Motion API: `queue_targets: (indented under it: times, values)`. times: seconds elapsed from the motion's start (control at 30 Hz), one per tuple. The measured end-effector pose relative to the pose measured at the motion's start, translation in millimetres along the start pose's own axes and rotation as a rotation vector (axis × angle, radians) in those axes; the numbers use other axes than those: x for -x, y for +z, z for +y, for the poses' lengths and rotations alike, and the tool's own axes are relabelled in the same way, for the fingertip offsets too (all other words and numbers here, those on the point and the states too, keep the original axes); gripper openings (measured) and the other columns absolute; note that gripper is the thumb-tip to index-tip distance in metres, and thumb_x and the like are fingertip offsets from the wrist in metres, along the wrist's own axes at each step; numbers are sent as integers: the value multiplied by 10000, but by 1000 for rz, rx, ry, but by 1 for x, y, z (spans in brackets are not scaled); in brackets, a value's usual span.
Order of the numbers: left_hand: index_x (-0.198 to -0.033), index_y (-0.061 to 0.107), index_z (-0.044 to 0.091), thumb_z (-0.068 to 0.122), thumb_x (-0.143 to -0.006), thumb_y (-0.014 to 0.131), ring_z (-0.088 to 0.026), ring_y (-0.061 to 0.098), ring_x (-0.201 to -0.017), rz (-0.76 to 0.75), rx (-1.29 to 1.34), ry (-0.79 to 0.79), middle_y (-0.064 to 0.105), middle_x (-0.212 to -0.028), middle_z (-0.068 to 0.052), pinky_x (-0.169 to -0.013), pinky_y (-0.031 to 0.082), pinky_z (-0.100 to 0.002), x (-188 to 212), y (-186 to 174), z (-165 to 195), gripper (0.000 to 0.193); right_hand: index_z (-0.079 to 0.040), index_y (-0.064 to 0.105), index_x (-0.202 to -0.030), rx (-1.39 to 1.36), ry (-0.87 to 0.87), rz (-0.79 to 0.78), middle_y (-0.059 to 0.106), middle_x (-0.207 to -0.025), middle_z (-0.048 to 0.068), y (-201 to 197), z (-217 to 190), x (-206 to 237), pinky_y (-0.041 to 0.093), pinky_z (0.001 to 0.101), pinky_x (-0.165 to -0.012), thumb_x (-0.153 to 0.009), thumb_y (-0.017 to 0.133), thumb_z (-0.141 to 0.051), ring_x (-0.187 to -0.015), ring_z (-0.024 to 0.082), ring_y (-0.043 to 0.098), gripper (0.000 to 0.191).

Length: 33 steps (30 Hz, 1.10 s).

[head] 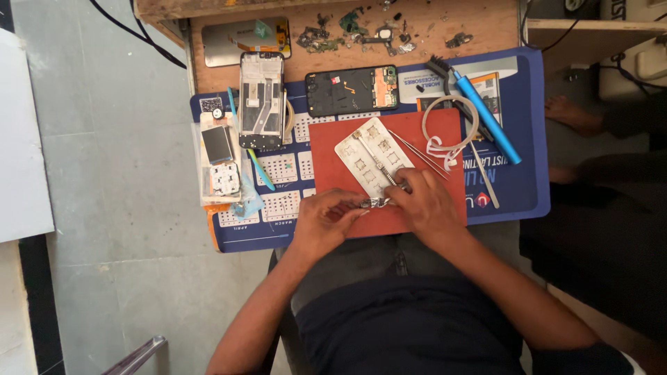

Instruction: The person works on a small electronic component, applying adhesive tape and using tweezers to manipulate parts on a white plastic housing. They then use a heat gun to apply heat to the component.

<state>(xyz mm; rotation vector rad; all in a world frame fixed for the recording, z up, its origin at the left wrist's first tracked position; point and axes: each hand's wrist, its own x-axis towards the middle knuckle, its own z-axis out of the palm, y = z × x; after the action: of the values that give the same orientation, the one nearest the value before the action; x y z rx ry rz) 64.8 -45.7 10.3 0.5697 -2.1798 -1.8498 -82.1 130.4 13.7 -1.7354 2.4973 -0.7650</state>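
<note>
Pinching a small metal part (376, 203) between both hands, right at the near edge of the red mat (333, 146). Left hand (325, 222) has fingers curled in on the part's left end, right hand (425, 205) clamps the right end w/ fingertips. Part's long axis runs roughly left-right, too small and covered to tell which end is which.

Counts: 1 white holder plate (368, 158) on the mat, tilted diagonal, just behind the hands. 1 pair of tweezers (417, 154) beside it, tips pointing up-left. 2 opened phones further back: a frame (261, 101) standing lengthwise away from the person and a black one (351, 90) lying crosswise. 1 blue-handled brush (479, 114), bristles toward the far side, 1 white loop of cable (451, 125) next to it.

Other stuff: blue desk mat (528, 139) under everything, a small clear box (219, 163) w/ bits on the left, loose scrap parts (361, 31) scattered on the wood at the back. Right hand's knuckles block the view of the near corner of the plate and the part's right end.
</note>
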Motion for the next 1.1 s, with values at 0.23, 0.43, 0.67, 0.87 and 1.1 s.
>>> queue_targets:
  times: [0.23, 0.43, 0.67, 0.87, 1.1]
  values:
    - [-1022, 781, 78, 43, -799, 833, -138, 725, -742, -39, -133, 23, 763, -974, -44, -607, 579, -261, 2, -2, 6, 232, -135, 737, -1031, -312, -172, -173, 594, -1118, 68, -4, 52, -11, 513, 363, -802, -753, 722, 54, -952, 249, 593, 336]
    - [-945, 782, 141, 141, -719, 878, -256, 623, -1051, -6, -410, 324, 662, -1103, -18, -879, 513, -387, -3, 6, 12, 246, -123, 742, -1013, -375, -224, -311, 603, -1129, 65, -18, 70, -26, 527, 362, -836, -715, 714, 97, -992, 254, 602, 371]
    - [-934, 774, 139, 145, -750, 861, -262, 565, -1210, 16, -461, 375, 665, -1202, 6, -1019, 410, -436, -14, 18, 7, 204, -108, 750, -1065, -304, -185, -100, 655, -1194, 44, -34, 55, -21, 516, 400, -943, -788, 752, -2, -1109, 271, 634, 297]
    - [-933, 776, 142, 147, -763, 853, -252, 564, -1221, 5, -482, 332, 667, -1200, 16, -1025, 405, -420, -18, 19, 0, 186, -118, 754, -1115, -257, 96, -34, 682, -1109, 53, -40, 33, 7, 540, 361, -864, -766, 859, -161, -1009, 242, 653, 367]
    - [-949, 788, 148, 180, -754, 872, -248, 548, -1221, 52, -543, 326, 658, -1194, 21, -1012, 388, -419, -16, 27, 1, 214, -115, 763, -1158, -291, 183, -70, 689, -1037, 46, -22, 20, 14, 535, 348, -809, -726, 894, -194, -951, 233, 641, 459]
